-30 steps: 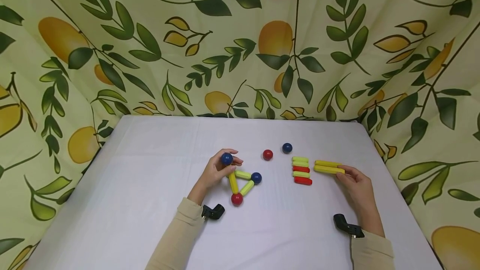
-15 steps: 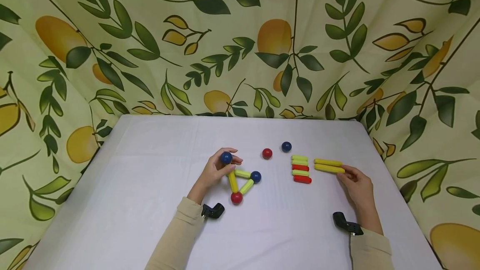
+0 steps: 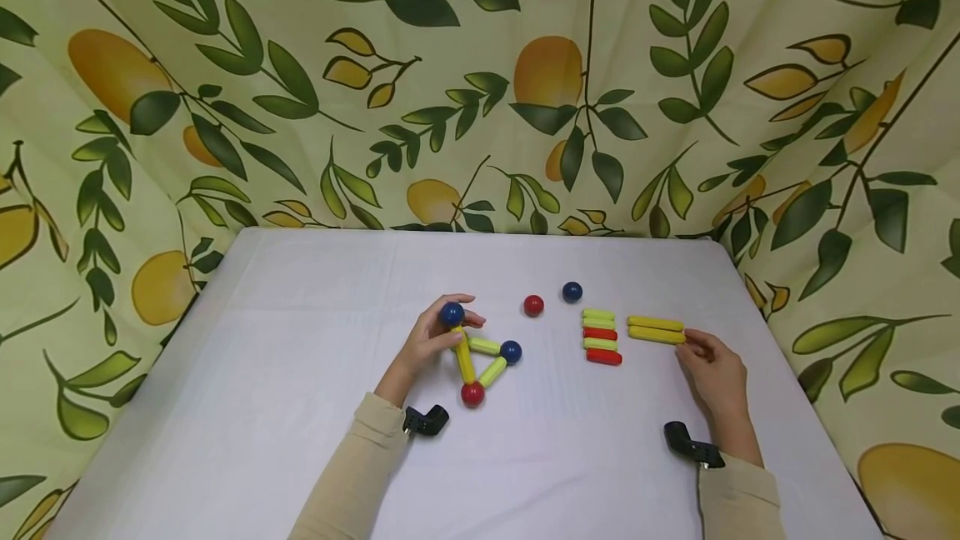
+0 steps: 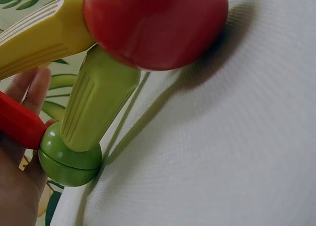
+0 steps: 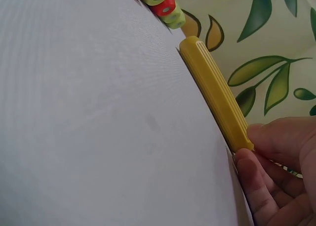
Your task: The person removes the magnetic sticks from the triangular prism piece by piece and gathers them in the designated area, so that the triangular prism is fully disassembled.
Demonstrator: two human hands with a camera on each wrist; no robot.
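My left hand [image 3: 429, 343] holds a frame of magnetic building sticks and balls, its thumb across a yellow stick [image 3: 465, 361] below a raised blue ball [image 3: 452, 314]. Two light-green sticks join at another blue ball [image 3: 511, 352], and a red ball [image 3: 472, 394] forms the near corner. The left wrist view also reveals a green ball [image 4: 69, 154] and a red stick [image 4: 19, 121], mostly hidden from the head. At the right, thumb and fingertips of my right hand [image 3: 716, 369] pinch the end of the nearer yellow stick [image 3: 657, 335]. Against its far side lies a second yellow stick [image 3: 656, 322].
Left of the yellow sticks is a row of light-green and red sticks [image 3: 601, 344]. Behind that row sit a loose red ball [image 3: 533, 306] and a loose blue ball [image 3: 572, 292]. A patterned curtain [image 3: 450, 107] borders the white table [image 3: 285, 315] at the back and sides.
The two yellow sticks now lie closer together, lined up side by side. My right fingers have drawn back slightly to the nearer one's end. The left hand has hardly moved.
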